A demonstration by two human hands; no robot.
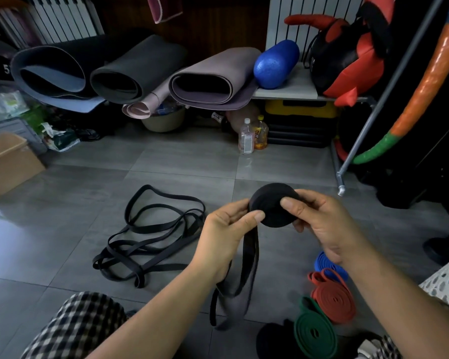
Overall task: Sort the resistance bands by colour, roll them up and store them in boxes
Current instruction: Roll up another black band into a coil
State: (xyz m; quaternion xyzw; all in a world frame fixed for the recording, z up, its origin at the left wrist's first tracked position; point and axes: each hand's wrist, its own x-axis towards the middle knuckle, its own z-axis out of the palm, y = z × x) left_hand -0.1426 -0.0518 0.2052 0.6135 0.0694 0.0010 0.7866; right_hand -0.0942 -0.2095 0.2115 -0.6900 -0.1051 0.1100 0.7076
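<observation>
The black resistance band (272, 207) is held up in front of you, above the floor (166, 164), most of it wound into a flat, tight coil. Your right hand (322, 224) has its fingers clamped on that coil, thumb on the near face and the other fingers curled behind, which keeps the turns from springing loose. Your left hand (226, 237) pinches the coil's left edge where the unrolled tail (252, 268) leaves it, so you can feed the slack in under tension; the tail hangs down as a long loop between your forearms.

To your left, a tangle of loose black bands (151, 237) lies on the tiles, apparently waiting its turn. At your right, the finished blue roll (327, 265), red roll (333, 299) and green roll (313, 330) lie in a row, touching, grouped by colour. A dark roll (272, 338) sits just beside the green one. The cardboard box (8, 164) stands well apart at far left, so boxing looks some way off.
</observation>
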